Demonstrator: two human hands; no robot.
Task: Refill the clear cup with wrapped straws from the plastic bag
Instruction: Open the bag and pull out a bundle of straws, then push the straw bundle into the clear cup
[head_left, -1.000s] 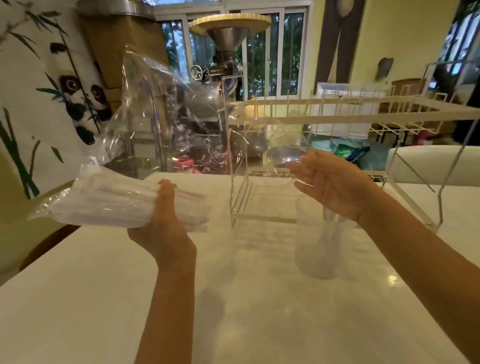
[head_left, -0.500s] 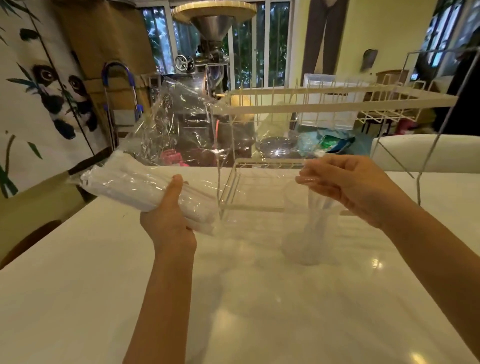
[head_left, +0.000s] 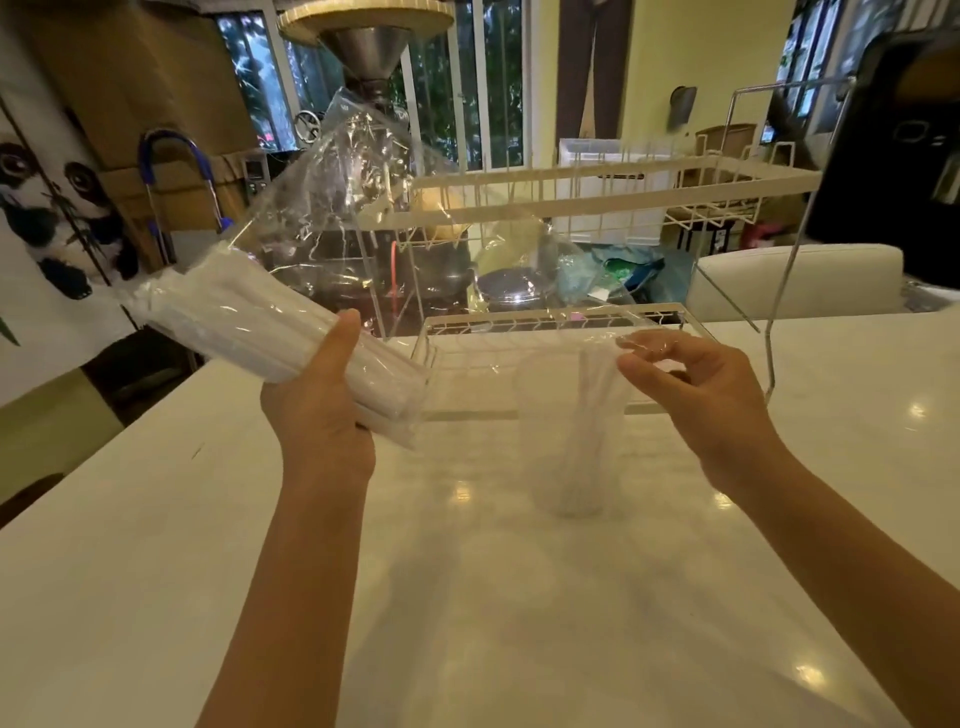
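Observation:
My left hand (head_left: 317, 415) grips a clear plastic bag (head_left: 353, 197) around its bundle of white wrapped straws (head_left: 244, 317). The bundle is tilted, its near end pointing down and right toward the cup. The bag's loose, crinkled open part billows up behind it and stretches across to the right. My right hand (head_left: 691, 395) pinches that thin plastic edge with its fingertips, just above the cup's rim. The clear cup (head_left: 558, 467) stands upright on the white table (head_left: 519, 597) between my hands, with a few wrapped straws (head_left: 595, 395) leaning inside.
A white wire rack (head_left: 571, 197) stands on the table just behind the cup, its lower shelf (head_left: 519, 325) close to my hands. A thin metal frame leg (head_left: 779, 291) runs down at the right. Behind the table are a metal funnel machine (head_left: 363, 47) and clutter.
My left hand has tilted the straw bundle so its near end points down toward the cup. My right hand's fingers went from spread to pinched on the bag's edge.

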